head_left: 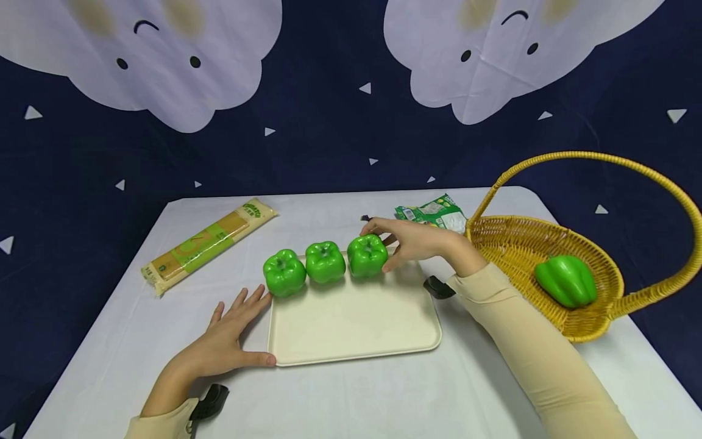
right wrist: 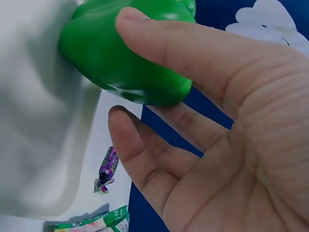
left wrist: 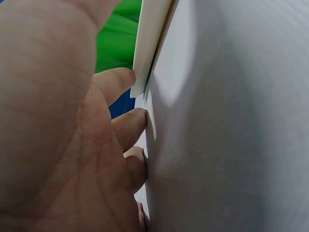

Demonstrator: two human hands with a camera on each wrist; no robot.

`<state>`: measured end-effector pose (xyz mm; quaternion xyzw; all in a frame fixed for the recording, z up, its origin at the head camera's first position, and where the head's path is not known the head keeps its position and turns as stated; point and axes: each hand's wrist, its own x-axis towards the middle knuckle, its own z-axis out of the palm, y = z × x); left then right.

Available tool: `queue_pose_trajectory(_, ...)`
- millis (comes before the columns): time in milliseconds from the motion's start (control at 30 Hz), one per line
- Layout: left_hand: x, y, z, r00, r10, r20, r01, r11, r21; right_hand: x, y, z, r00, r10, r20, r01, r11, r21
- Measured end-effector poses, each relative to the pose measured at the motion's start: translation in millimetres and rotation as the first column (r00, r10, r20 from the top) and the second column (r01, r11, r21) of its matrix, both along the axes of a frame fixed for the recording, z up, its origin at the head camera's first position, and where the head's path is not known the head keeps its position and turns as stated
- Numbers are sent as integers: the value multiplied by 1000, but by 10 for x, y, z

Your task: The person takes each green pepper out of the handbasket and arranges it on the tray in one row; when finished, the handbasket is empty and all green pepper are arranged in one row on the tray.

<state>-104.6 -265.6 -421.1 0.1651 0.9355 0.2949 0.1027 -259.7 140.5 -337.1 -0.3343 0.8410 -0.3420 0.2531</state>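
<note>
Three green bell peppers stand in a row along the far edge of a cream tray [head_left: 356,323]: a left pepper [head_left: 284,273], a middle pepper [head_left: 325,262] and a right pepper [head_left: 367,255]. My right hand [head_left: 408,241] holds the right pepper between thumb and fingers; in the right wrist view the thumb lies across that pepper [right wrist: 130,53]. My left hand [head_left: 225,341] rests at the tray's left side with fingers spread, thumb at the near left corner. In the left wrist view, a fingertip touches the tray rim [left wrist: 147,43].
To the right stands a yellow wicker basket [head_left: 510,225] with a tall handle, holding another green pepper [head_left: 566,280]. A green snack bag [head_left: 433,213] lies behind my right hand, near a purple wrapped candy [right wrist: 107,166]. A long noodle pack [head_left: 208,244] lies at the back left.
</note>
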Motion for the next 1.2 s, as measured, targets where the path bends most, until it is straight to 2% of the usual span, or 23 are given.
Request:
queue_pose_trajectory(300, 5, 4, -2, 1000, -3, 5, 3, 1000, 0, 16, 21, 32, 999, -23, -23, 24, 999, 28)
queue_pose_trajectory(600, -7, -11, -7, 1000, -10, -2, 10, 1000, 8, 74, 141, 187, 996, -62, -58, 65, 997, 52)
queue_pose_trajectory(867, -14, -14, -12, 1000, -9, 4, 9, 1000, 11, 150, 402, 344, 985, -109, -134, 122, 988, 96)
queue_pose_trajectory(1200, -13, -1, 9, 1000, -7, 12, 7, 1000, 7, 249, 816, 500, 970, -178, -164, 202, 969, 141)
